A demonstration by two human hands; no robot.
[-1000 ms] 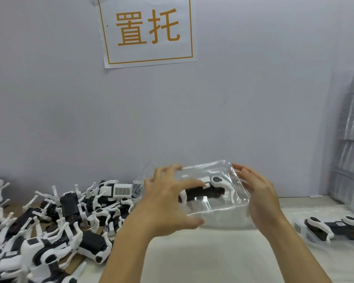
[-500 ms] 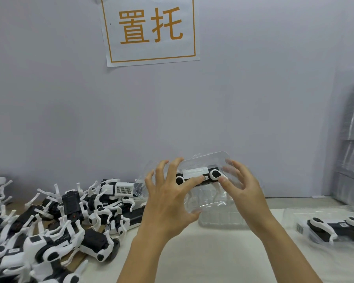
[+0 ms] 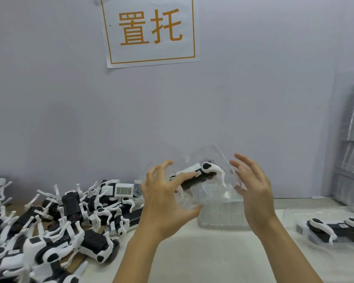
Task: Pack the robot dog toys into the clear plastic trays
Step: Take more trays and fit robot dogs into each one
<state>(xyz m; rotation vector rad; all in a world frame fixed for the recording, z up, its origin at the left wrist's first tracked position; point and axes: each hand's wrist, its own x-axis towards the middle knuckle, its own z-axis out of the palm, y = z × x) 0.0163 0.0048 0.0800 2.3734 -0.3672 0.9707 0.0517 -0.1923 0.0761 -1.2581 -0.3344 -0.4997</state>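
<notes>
A clear plastic tray point(image 3: 215, 153) is held tilted above the table, its right end raised. Inside it lies a black and white robot dog toy point(image 3: 201, 176). My left hand point(image 3: 164, 201) grips the tray's left side, fingers curled over the top and thumb underneath. My right hand point(image 3: 253, 188) is at the tray's right side with spread, nearly straight fingers touching the plastic. A pile of loose robot dog toys point(image 3: 70, 211) covers the table to the left.
A low stack of clear trays point(image 3: 221, 218) sits on the table just under the held one. A packed tray with a toy point(image 3: 335, 227) lies at the right. Tall stacks of trays point(image 3: 352, 160) lean at the far right wall. A paper sign point(image 3: 149, 31) hangs above.
The tray with the toy has been turned and tilted, right end up. My right hand has loosened from the edge and spread its fingers. My left hand kept its grip.
</notes>
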